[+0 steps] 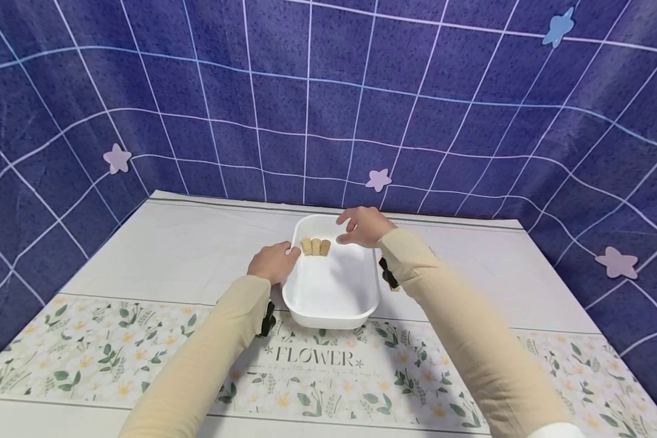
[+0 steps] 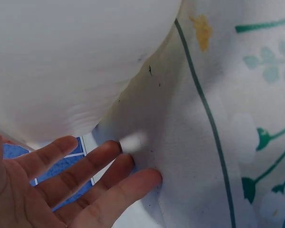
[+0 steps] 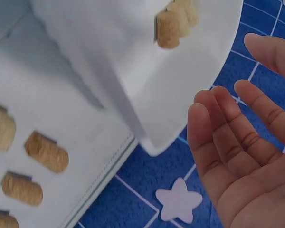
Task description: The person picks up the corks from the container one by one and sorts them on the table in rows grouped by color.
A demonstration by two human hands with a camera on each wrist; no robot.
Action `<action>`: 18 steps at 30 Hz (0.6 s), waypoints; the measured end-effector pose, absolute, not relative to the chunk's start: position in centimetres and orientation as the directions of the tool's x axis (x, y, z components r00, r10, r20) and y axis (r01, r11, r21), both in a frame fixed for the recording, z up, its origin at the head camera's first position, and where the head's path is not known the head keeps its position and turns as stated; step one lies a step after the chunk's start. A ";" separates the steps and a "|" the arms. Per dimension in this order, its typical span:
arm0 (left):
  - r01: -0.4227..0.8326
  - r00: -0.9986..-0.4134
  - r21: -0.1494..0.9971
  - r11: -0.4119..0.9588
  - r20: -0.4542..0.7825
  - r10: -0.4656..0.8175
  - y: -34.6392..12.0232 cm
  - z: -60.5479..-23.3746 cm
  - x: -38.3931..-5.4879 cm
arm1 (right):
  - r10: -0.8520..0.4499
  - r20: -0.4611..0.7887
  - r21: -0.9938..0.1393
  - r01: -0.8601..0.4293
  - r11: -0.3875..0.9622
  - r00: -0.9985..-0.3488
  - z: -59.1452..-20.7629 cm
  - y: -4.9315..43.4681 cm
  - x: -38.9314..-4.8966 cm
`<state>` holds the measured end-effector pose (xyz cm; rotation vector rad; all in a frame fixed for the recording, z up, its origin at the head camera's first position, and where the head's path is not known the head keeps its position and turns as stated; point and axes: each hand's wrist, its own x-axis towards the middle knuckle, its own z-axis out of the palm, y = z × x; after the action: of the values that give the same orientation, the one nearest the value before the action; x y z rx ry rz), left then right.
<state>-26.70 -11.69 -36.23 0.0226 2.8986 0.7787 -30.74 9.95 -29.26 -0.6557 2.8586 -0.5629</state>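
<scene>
A white rectangular basin (image 1: pixel 331 321) stands on the table in the head view. Three tan corks (image 1: pixel 316 247) sit side by side in it, toward its far left. My left hand (image 1: pixel 274 263) holds the left rim, thumb over the edge; in the left wrist view its other fingers (image 2: pixel 99 164) stretch out along the outside wall. Above the basin's far right corner hovers my right hand (image 1: pixel 365 226), fingers loosely bent and apart, nothing between them. The right wrist view shows that hand (image 3: pixel 251 156) beside the rim, with the corks (image 3: pixel 168 29) inside the basin.
Several more corks (image 3: pixel 46 152) lie on the table right of the basin, mostly hidden by my right sleeve in the head view. A floral cloth (image 1: pixel 159 353) runs along the table's front. Behind the table hangs a blue gridded curtain (image 1: pixel 274 103).
</scene>
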 end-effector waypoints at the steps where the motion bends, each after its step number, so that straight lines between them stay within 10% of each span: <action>1: -0.023 -0.990 0.498 0.867 -0.133 0.051 -11.7 -36.2 -26.7 | -0.445 -0.072 -0.399 -0.383 0.833 -0.893 -29.4 9.7 -30.8; 18: -0.029 -0.988 0.491 0.871 -0.147 0.050 -11.5 -35.8 -26.4 | -0.300 -0.151 -0.358 -0.231 0.905 -0.942 -31.8 6.7 -31.9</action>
<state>-26.40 -11.55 -35.82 0.0164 2.8869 0.7615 -31.87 6.66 -31.84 -0.4040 2.8662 -0.5020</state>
